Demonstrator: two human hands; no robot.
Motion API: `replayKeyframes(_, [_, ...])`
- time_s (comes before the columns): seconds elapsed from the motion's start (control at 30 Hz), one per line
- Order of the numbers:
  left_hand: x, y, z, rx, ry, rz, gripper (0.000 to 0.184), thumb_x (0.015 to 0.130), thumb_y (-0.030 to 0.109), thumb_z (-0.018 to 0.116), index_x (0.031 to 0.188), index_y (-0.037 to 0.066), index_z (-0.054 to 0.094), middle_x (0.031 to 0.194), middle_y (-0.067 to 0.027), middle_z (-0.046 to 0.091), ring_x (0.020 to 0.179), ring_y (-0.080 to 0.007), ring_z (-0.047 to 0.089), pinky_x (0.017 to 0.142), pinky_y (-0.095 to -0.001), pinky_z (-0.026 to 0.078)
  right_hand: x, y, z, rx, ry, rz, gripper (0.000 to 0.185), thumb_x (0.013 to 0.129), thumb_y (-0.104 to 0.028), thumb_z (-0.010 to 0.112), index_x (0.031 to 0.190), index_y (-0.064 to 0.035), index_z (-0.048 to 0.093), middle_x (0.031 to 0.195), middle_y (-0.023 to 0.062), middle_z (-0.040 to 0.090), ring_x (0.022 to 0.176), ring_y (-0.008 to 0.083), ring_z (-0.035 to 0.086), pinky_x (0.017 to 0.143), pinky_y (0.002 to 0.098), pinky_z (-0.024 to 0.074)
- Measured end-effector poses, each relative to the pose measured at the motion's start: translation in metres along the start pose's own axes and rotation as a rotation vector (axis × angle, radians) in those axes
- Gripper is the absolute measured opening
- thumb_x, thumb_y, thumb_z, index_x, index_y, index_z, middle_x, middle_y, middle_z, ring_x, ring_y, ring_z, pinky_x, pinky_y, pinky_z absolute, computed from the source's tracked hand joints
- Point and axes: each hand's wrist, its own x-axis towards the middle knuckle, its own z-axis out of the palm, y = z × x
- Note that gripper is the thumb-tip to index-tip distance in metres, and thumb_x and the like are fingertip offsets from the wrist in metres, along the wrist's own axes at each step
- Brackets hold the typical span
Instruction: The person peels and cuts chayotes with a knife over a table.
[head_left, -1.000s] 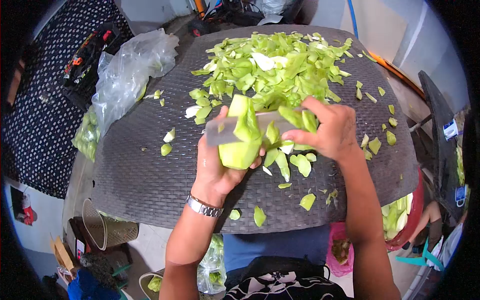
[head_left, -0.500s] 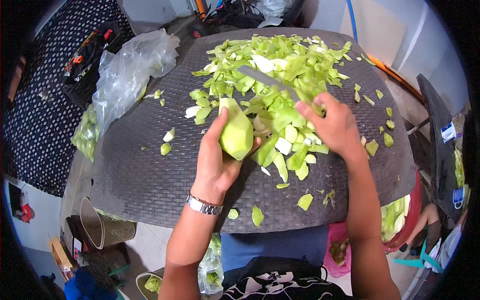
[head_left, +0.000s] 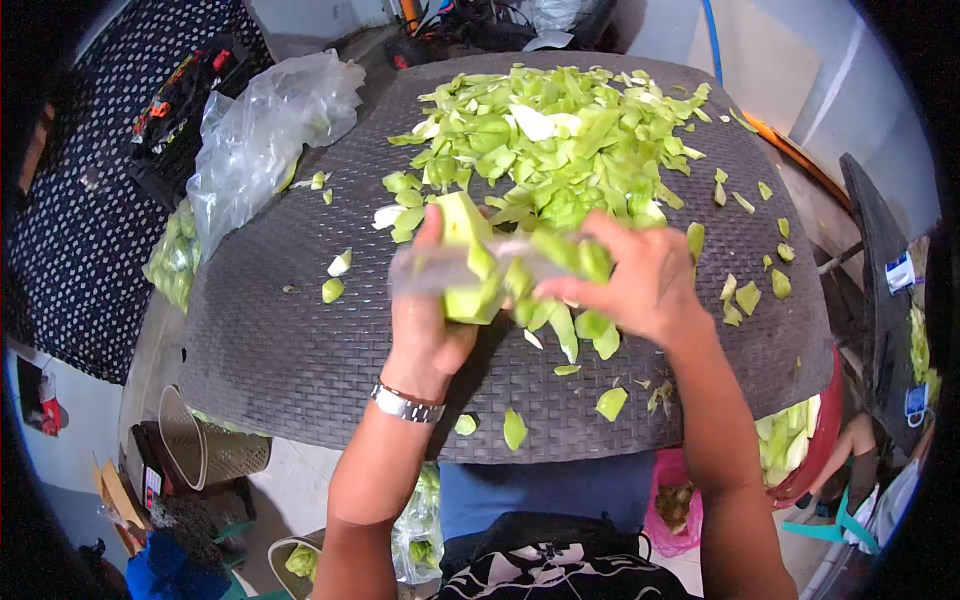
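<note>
My left hand (head_left: 428,335) is wrapped around a peeled pale green chayote (head_left: 468,305), held upright above the table. A metal watch sits on that wrist. In my right hand (head_left: 645,280) is a knife (head_left: 425,272), its blade blurred by motion and lying across the front of the chayote. Blurred green slices show along the blade near my right fingers. Just beyond both hands, a wide heap of green peelings (head_left: 560,150) covers the far middle of the dark woven table (head_left: 300,370).
A clear plastic bag (head_left: 265,140) lies on the table's left edge, with a bag of green chayotes (head_left: 175,260) hanging below it. A red basin (head_left: 825,430) holding pale pieces is at the right. Beneath the front edge are a pink bag (head_left: 665,525) and a beige basket (head_left: 190,450).
My right hand has swung the knife down and left from above the heap onto the chayote. My left hand keeps its hold in nearly the same place.
</note>
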Motion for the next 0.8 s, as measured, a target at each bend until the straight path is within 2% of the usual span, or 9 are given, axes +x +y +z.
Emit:
replayKeyframes(0.13, [0.000, 0.008, -0.002, 0.050, 0.034, -0.019, 0.049, 0.106, 0.052, 0.050, 0.125, 0.008, 0.063, 0.101, -0.0113, 0.069, 0.078, -0.0269, 0.070, 0.057, -0.0396, 0.057, 0.011, 0.035, -0.014, -0.058, 0.071, 0.323, 0.066, 0.084, -0.073, 0.071, 0.098, -0.0081, 0.070, 0.067, 0.0173, 0.068, 0.072, 0.0377, 0.072, 0.070, 0.0485, 0.0552])
replayKeyframes(0.27, [0.000, 0.003, 0.007, 0.024, 0.109, -0.012, 0.047, 0.105, 0.050, 0.053, 0.120, 0.006, 0.064, 0.098, -0.0111, 0.068, 0.075, -0.0262, 0.067, 0.059, -0.0384, 0.056, 0.010, 0.041, -0.019, -0.016, 0.029, 0.520, 0.070, 0.085, -0.073, 0.069, 0.104, -0.0049, 0.068, 0.076, 0.0219, 0.070, 0.082, 0.0413, 0.073, 0.080, 0.0508, 0.0549])
replayKeyframes(0.3, [-0.004, 0.003, 0.014, 0.061, 0.187, 0.025, 0.047, 0.103, 0.048, 0.059, 0.117, 0.004, 0.065, 0.095, -0.0118, 0.067, 0.075, -0.0256, 0.067, 0.060, -0.0360, 0.055, 0.009, 0.038, -0.020, 0.030, 0.070, 0.503, 0.070, 0.086, -0.072, 0.069, 0.106, -0.0043, 0.067, 0.075, 0.0199, 0.069, 0.079, 0.0381, 0.072, 0.077, 0.0490, 0.0542])
replayKeyframes(0.47, [0.004, 0.004, -0.003, 0.020, 0.052, -0.053, 0.050, 0.100, 0.050, 0.063, 0.110, 0.001, 0.065, 0.093, -0.0128, 0.068, 0.075, -0.0244, 0.067, 0.061, -0.0325, 0.055, 0.004, 0.026, -0.035, 0.459, 0.250, 0.451, 0.066, 0.095, -0.067, 0.063, 0.111, -0.0030, 0.061, 0.065, 0.0051, 0.058, 0.063, 0.0162, 0.060, 0.059, 0.0361, 0.0446])
replayKeyframes(0.5, [0.004, 0.004, -0.003, 0.009, 0.048, -0.067, 0.051, 0.100, 0.053, 0.062, 0.109, 0.002, 0.065, 0.093, -0.0128, 0.069, 0.075, -0.0242, 0.067, 0.061, -0.0325, 0.055, -0.002, 0.017, -0.042, 0.648, 0.298, 0.343, 0.063, 0.102, -0.065, 0.053, 0.113, -0.0040, 0.061, 0.062, -0.0035, 0.047, 0.056, 0.0047, 0.045, 0.050, 0.0276, 0.0331])
replayKeyframes(0.6, [0.005, 0.004, -0.009, 0.000, 0.029, -0.048, 0.056, 0.103, 0.060, 0.055, 0.111, 0.006, 0.063, 0.094, -0.0128, 0.069, 0.076, -0.0251, 0.068, 0.064, -0.0336, 0.056, -0.017, -0.016, -0.065, 0.973, 0.437, 0.336, 0.066, 0.105, -0.068, 0.043, 0.114, -0.0050, 0.059, 0.060, -0.0055, 0.044, 0.051, 0.0029, 0.041, 0.047, 0.0235, 0.0287])
replayKeyframes(0.63, [0.006, 0.005, -0.008, -0.001, 0.016, -0.030, 0.058, 0.104, 0.062, 0.052, 0.112, 0.006, 0.062, 0.094, -0.0128, 0.070, 0.077, -0.0256, 0.068, 0.065, -0.0342, 0.057, -0.016, -0.014, -0.053, 0.918, 0.539, 0.249, 0.070, 0.103, -0.073, 0.038, 0.114, -0.0065, 0.057, 0.059, -0.0056, 0.042, 0.046, 0.0029, 0.037, 0.043, 0.0224, 0.0285])
replayKeyframes(0.73, [-0.003, 0.002, 0.013, 0.050, 0.128, 0.088, 0.060, 0.105, 0.065, 0.043, 0.120, 0.008, 0.057, 0.098, -0.0135, 0.070, 0.082, -0.0278, 0.070, 0.071, -0.0387, 0.059, -0.012, -0.014, -0.039, 1.224, 0.135, 0.624, 0.073, 0.101, -0.077, 0.038, 0.111, -0.0074, 0.056, 0.057, -0.0053, 0.043, 0.043, 0.0047, 0.037, 0.041, 0.0239, 0.0329])
replayKeyframes(0.8, [-0.003, -0.004, 0.002, -0.016, 0.007, 0.027, 0.057, 0.108, 0.060, 0.040, 0.124, 0.006, 0.053, 0.101, -0.0140, 0.070, 0.090, -0.0322, 0.071, 0.079, -0.0467, 0.060, -0.018, -0.011, -0.049, 1.446, -0.289, 0.915, 0.078, 0.101, -0.078, 0.035, 0.121, -0.0053, 0.054, 0.055, -0.0046, 0.041, 0.039, 0.0070, 0.037, 0.039, 0.0251, 0.0364])
